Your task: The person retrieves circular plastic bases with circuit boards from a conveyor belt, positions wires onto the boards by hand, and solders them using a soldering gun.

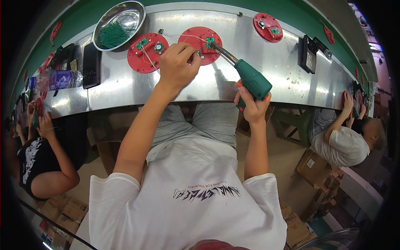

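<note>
Right hand (254, 106) is clamped on the green soldering gun (253, 79), tip at the circuit board (210, 41) on the red disc (200, 45); left hand (178, 62) curls by the disc's near-left edge, grip unclear.

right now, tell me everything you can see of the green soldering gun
The soldering gun has a chunky dark green body, plastic by its look, with small orange-red parts, and a slim metal barrel at its front. The right hand grips it above the steel table. It slants, barrel forward and to the left, with the tip at the green board on a red disc; whether they touch is unclear. The fingers partly hide the handle.
</note>
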The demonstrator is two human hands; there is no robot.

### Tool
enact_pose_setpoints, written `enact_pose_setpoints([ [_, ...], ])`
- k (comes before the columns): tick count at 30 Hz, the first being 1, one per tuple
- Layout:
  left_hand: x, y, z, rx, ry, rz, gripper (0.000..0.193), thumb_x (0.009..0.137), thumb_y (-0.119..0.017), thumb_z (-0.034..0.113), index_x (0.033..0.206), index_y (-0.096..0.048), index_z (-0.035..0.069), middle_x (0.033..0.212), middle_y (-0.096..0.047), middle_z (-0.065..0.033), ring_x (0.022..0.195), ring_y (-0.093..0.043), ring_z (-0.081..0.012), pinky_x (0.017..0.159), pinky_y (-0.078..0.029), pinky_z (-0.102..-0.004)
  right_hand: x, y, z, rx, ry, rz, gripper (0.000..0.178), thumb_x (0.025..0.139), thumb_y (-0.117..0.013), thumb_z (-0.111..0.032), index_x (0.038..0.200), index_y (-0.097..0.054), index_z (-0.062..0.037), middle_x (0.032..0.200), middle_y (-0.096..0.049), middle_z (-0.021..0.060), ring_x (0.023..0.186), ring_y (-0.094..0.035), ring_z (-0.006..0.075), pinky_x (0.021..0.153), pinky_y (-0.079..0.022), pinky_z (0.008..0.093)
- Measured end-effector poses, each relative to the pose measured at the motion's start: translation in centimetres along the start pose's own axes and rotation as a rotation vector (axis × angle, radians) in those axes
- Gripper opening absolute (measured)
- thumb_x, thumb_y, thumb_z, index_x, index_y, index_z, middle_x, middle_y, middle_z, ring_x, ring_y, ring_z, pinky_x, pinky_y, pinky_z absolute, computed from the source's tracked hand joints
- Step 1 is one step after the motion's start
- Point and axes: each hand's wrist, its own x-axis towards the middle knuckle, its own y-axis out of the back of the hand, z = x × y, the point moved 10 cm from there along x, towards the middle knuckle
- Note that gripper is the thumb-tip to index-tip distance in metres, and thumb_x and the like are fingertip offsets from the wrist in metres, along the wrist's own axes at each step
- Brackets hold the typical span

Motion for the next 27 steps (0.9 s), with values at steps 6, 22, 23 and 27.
enact_pose_setpoints([
  [6, 0.0, -0.1, -0.2, 0.019, 0.011, -0.007, 0.004, 0.071, -0.067, 0.004, 0.074, -0.068, 0.002, 0.078, -0.067, -0.01, 0.066, -0.064, -0.0271, 0.059, -0.052, -0.0382, 0.2, -0.3, -0.1, -0.004, -0.049, 0.0, 0.024, 0.09, -0.062, 0.0, 0.113, -0.063, 0.0072, 0.089, -0.068, 0.0123, 0.054, -0.06, 0.0155, 0.048, -0.046, 0.0274],
  [22, 0.2, 0.2, 0.2, 0.015, 0.019, 0.005, 0.003, 0.071, -0.067, 0.003, 0.072, -0.065, 0.001, 0.076, -0.065, -0.0102, 0.065, -0.062, -0.0285, 0.059, -0.051, -0.0394, 0.6, 3.6, 1.4, 0.306, 0.0, 0.242, 0.028, 0.093, -0.056, -0.009, 0.114, -0.059, 0.0077, 0.092, -0.068, 0.018, 0.051, -0.061, 0.0215, 0.047, -0.049, 0.032],
  [23, 0.0, 0.1, 0.1, 0.021, 0.034, -0.012, 0.003, 0.071, -0.067, 0.003, 0.072, -0.065, 0.001, 0.075, -0.065, -0.0104, 0.066, -0.062, -0.0287, 0.059, -0.051, -0.0396, 0.6, 3.9, 1.8, 0.342, -0.011, 0.269, 0.028, 0.093, -0.055, -0.011, 0.113, -0.058, 0.008, 0.092, -0.068, 0.019, 0.05, -0.06, 0.0222, 0.046, -0.049, 0.0326],
  [27, 0.0, 0.0, 0.1, 0.019, 0.044, -0.013, 0.003, 0.071, -0.067, 0.004, 0.072, -0.065, 0.001, 0.075, -0.065, -0.0113, 0.067, -0.062, -0.0301, 0.06, -0.051, -0.0405, 0.9, 5.0, 2.7, 0.42, -0.038, 0.336, 0.029, 0.094, -0.054, -0.016, 0.11, -0.055, 0.0081, 0.089, -0.066, 0.0214, 0.047, -0.058, 0.0231, 0.042, -0.048, 0.0346],
])
